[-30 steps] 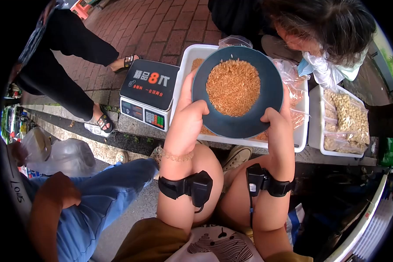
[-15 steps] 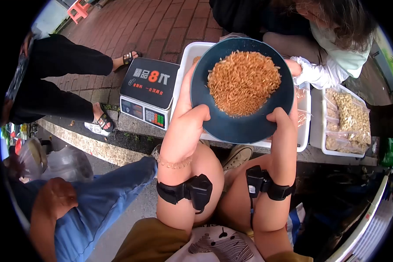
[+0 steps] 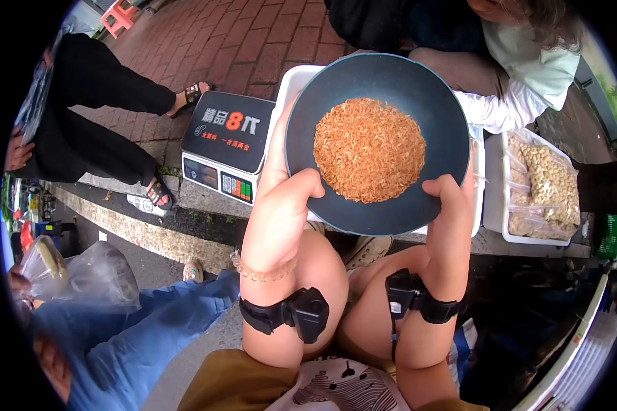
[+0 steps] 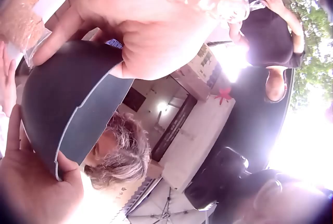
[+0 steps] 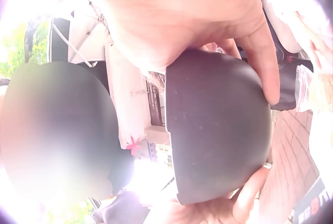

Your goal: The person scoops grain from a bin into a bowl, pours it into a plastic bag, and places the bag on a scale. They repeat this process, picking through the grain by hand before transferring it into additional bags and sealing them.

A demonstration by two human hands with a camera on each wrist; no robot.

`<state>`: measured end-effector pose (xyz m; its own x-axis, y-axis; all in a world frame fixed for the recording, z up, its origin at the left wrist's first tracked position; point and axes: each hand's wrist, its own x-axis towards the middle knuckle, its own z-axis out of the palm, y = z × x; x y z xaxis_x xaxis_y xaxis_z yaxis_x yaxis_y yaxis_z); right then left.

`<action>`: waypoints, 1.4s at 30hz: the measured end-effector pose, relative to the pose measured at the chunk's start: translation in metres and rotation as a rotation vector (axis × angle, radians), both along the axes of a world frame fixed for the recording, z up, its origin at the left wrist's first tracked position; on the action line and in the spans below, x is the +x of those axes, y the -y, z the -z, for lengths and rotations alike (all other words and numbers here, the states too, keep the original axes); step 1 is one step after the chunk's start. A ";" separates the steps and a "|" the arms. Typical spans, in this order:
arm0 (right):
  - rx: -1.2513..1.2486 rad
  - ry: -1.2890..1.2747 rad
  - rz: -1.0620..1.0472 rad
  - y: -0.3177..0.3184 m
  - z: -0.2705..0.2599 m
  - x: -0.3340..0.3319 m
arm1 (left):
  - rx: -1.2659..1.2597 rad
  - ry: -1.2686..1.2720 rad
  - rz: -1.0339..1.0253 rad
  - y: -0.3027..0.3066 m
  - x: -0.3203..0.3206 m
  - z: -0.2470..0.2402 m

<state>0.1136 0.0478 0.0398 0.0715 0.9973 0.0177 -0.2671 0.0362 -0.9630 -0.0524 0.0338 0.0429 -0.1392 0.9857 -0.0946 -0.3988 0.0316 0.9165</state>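
- Above a white tray [image 3: 300, 77], the bowl [image 3: 449, 120] is held up in the air, its mouth facing the head camera.
- In the bowl, a heap of reddish-brown grain [image 3: 369, 151] covers the middle of the floor.
- At the bowl's left side, the left hand [image 3: 284, 195] grips the wall, thumb at the rim, fingers spread along the outside.
- At its right side, the right hand [image 3: 449, 205] grips likewise, thumb at the rim, fingers on the outer wall.
- Beyond the bowl, a person's white sleeve [image 3: 493, 109] reaches in behind its far right edge.
- Left of the tray, a scale [image 3: 230, 133] with a dark top.
- Right of it, another tray [image 3: 538, 240] with bagged nuts [image 3: 552, 181].
- Farther left, sandals [image 3: 160, 194], and jeans [image 3: 144, 322] near a clear bag [image 3: 103, 277].
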 end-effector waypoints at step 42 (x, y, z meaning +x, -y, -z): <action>-0.018 0.000 0.201 0.000 0.003 -0.004 | 0.018 -0.005 0.008 -0.001 -0.002 -0.004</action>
